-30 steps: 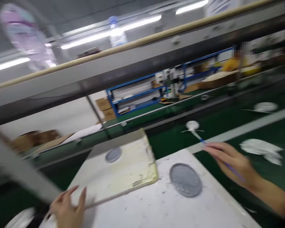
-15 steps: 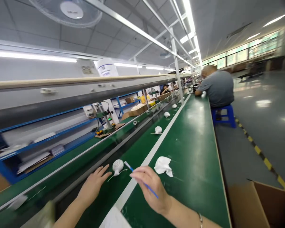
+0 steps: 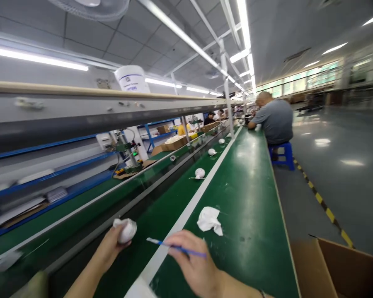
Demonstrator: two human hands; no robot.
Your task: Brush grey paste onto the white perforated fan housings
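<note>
My left hand [image 3: 110, 248] is closed around a white rounded object [image 3: 126, 230] above the green conveyor belt [image 3: 161, 227]. The object's lower side is hidden by my fingers. My right hand [image 3: 194, 263] pinches a thin blue-handled brush [image 3: 177, 247] with a pale tip, just over the green bench top [image 3: 245, 198]. A crumpled white tissue [image 3: 209, 220] lies beyond my right hand. More white rounded objects with thin tails, such as one [image 3: 199, 173], sit farther up the belt.
A seated person in a grey shirt [image 3: 275, 122] works farther along the bench on a blue stool [image 3: 282, 155]. A cardboard box [image 3: 329, 265] stands on the floor at lower right. Blue shelving [image 3: 49, 174] and a metal rail [image 3: 81, 107] run along the left.
My view has swung up from a white board with grey discs to along the line. My left hand has lifted the white object off the belt and closed around it.
</note>
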